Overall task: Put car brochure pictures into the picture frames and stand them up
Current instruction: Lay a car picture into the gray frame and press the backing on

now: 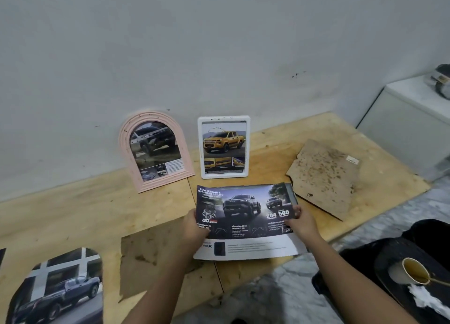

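Observation:
A dark car brochure (246, 211) with a black pickup lies on the wooden board in front of me. My left hand (196, 226) grips its left edge, thumb on top. My right hand (300, 222) pinches its right edge. Behind it, a pink arched picture frame (155, 150) with a car picture leans against the wall. A white rectangular frame (224, 147) with a yellow pickup picture stands upright beside it. A cut-out arched car picture (60, 289) lies at the near left.
A worn brown backing board (323, 175) lies to the right of the brochure, another brown sheet (151, 255) at near centre. The wooden board (73, 214) ends at grey floor. A white cabinet (409, 123) stands far right; a black tray with a cup (414, 272) sits near right.

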Demonstrator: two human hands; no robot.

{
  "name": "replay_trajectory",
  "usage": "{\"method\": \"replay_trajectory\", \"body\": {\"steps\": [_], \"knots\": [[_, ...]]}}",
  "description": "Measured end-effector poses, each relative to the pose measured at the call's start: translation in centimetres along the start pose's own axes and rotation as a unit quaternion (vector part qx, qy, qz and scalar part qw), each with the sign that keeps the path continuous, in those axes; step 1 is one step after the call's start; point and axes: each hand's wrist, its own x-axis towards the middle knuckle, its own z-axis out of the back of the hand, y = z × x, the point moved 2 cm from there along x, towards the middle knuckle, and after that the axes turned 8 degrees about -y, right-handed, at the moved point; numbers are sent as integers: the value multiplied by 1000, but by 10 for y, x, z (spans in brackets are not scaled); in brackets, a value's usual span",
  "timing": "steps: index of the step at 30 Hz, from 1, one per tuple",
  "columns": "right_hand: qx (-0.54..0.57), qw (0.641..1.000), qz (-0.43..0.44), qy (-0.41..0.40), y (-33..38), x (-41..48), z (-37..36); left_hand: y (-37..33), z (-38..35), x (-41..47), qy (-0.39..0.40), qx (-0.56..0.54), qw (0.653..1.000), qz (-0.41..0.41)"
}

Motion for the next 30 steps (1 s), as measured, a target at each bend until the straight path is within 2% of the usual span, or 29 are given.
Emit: {"method": "replay_trajectory", "body": {"steps": [3,5,8,10,16,20,30], "knots": [[-159,980,120,-27,-6,-2,3,9,-15,1,-62,138,967,-203],[-223,957,186,-21,-6,-6,-1,15,-24,-2,-40,215,942,-253],[-275,933,230,39,-10,-13,-17,13,-31,-11,-33,312,914,-257],[-311,921,224,72,-13,-17,-27,15,-35,-13,-16,348,900,-260],[-375,902,200,82,-12,-14,-34,26,-42,-7,119,449,841,-277],[-382,907,155,84,-11,-16,-38,28,-43,-4,133,455,838,-272],[-390,911,116,67,-2,-13,-49,23,-42,3,159,430,852,-253]]}}
